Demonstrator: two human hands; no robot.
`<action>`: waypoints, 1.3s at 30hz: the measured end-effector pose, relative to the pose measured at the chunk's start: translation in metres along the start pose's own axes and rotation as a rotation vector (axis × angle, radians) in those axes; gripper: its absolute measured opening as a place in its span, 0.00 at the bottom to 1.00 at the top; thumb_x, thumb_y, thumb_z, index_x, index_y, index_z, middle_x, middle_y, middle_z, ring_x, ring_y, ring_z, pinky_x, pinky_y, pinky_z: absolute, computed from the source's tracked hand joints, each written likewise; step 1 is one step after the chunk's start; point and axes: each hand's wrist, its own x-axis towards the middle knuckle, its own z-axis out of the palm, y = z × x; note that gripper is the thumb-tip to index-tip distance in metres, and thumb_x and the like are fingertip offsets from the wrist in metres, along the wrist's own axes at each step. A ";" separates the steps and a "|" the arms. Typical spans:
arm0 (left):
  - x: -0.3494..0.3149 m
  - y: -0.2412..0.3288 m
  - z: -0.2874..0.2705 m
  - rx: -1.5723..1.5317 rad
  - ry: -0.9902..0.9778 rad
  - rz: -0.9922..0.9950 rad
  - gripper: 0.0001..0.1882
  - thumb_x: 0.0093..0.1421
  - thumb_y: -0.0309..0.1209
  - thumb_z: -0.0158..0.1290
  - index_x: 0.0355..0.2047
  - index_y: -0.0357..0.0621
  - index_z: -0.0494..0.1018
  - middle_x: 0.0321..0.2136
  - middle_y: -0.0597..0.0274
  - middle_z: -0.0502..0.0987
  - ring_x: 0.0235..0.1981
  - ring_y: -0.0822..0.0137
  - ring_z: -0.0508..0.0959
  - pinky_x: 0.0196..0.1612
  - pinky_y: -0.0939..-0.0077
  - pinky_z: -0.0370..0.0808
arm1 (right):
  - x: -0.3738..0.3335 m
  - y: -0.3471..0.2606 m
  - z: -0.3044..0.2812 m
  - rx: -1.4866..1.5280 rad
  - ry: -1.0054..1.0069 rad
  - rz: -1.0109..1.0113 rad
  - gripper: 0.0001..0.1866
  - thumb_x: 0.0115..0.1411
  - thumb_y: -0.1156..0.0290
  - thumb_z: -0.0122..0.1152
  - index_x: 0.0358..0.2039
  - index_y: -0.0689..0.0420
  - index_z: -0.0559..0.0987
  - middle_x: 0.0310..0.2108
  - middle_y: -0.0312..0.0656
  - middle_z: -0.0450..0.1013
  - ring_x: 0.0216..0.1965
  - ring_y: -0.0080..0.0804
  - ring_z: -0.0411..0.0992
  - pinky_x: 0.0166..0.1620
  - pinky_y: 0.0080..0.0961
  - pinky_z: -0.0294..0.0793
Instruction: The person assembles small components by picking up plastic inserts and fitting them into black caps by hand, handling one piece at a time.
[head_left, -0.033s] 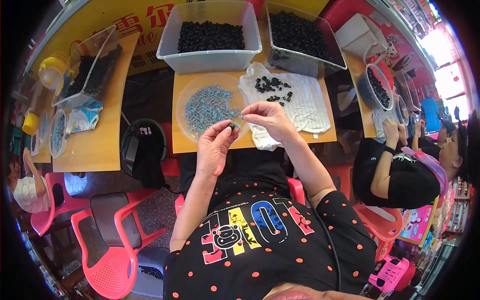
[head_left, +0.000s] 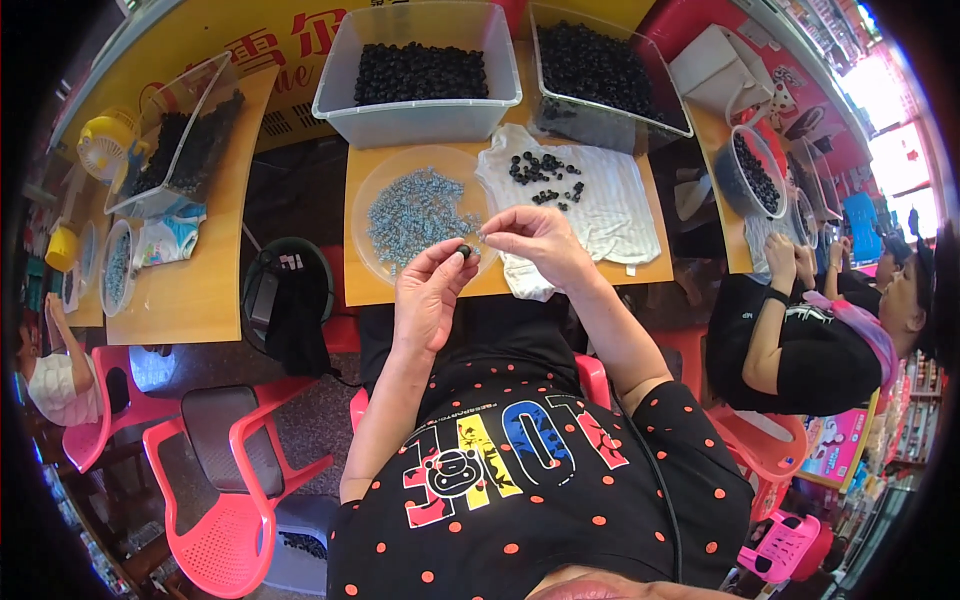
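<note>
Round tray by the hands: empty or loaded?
Loaded: small blue-grey pieces are spread across the middle of the round tray.

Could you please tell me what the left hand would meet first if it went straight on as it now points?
Probably the bare right hand, at its fingertips, ahead and to the right of the bare left hand, which pinches a small round black piece, though depth is unclear.

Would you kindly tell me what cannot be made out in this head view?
All in the head view:
- What the right hand pinches: too small to identify.
- Dark round piece in the left hand: partly covered by the grip.
- Blue-grey pieces: too small and heaped to count.
- Chair beneath the wearer: mostly hidden by the black shirt.
</note>
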 end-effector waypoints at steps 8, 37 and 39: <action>-0.009 -0.007 0.001 0.038 -0.031 0.016 0.09 0.59 0.21 0.54 0.41 0.36 0.75 0.35 0.58 0.79 0.35 0.68 0.80 0.43 0.76 0.78 | -0.025 -0.016 0.017 -0.508 0.109 -0.351 0.06 0.53 0.74 0.65 0.32 0.59 0.82 0.29 0.36 0.77 0.27 0.18 0.69 0.32 0.17 0.69; 0.011 -0.036 0.009 0.147 -0.082 -0.192 0.08 0.58 0.21 0.55 0.39 0.37 0.75 0.34 0.60 0.78 0.33 0.70 0.78 0.40 0.77 0.77 | -0.042 0.010 -0.020 -0.460 0.154 -0.184 0.12 0.49 0.74 0.69 0.35 0.59 0.79 0.26 0.34 0.74 0.31 0.22 0.71 0.36 0.19 0.71; 0.017 -0.037 0.005 0.132 -0.132 -0.276 0.07 0.58 0.21 0.55 0.39 0.37 0.76 0.34 0.59 0.78 0.33 0.70 0.78 0.40 0.77 0.77 | -0.042 0.015 -0.030 -0.373 0.131 -0.012 0.15 0.49 0.73 0.69 0.38 0.59 0.79 0.26 0.33 0.73 0.31 0.19 0.70 0.37 0.18 0.70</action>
